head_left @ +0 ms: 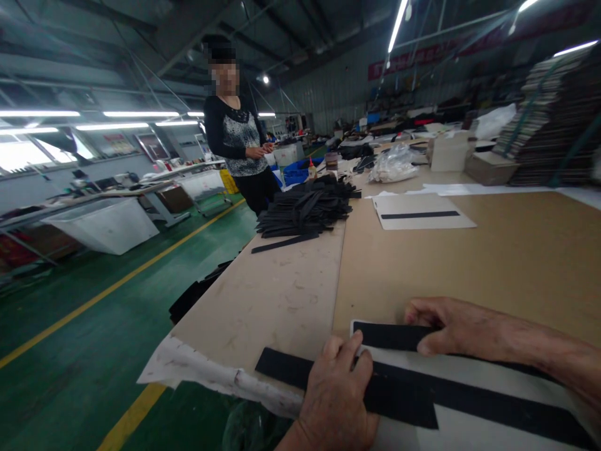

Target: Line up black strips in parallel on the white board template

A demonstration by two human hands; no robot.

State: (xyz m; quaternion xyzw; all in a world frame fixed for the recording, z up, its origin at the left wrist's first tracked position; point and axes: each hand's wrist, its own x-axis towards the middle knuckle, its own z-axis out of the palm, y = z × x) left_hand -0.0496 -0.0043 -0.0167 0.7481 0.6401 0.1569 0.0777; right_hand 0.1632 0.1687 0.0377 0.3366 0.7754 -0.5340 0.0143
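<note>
A: What is held by each hand?
B: The near black strip [399,388] is pinched by the left hand [335,394]; the far strip [389,335] is pressed flat by the right hand's [451,326] extended fingers.
A: Where are they located?
B: On the white sheet [469,432], at the tabletop's [469,263] edge.

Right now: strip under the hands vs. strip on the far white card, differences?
The near strip is pressed by the left hand and overhangs its card; the far strip lies untouched, fully on the far card. The near one looks wider. Both are flat and black.

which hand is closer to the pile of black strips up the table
Left. The left hand sits at the table's near edge, more directly below the pile of black strips; the right hand lies farther right.
</note>
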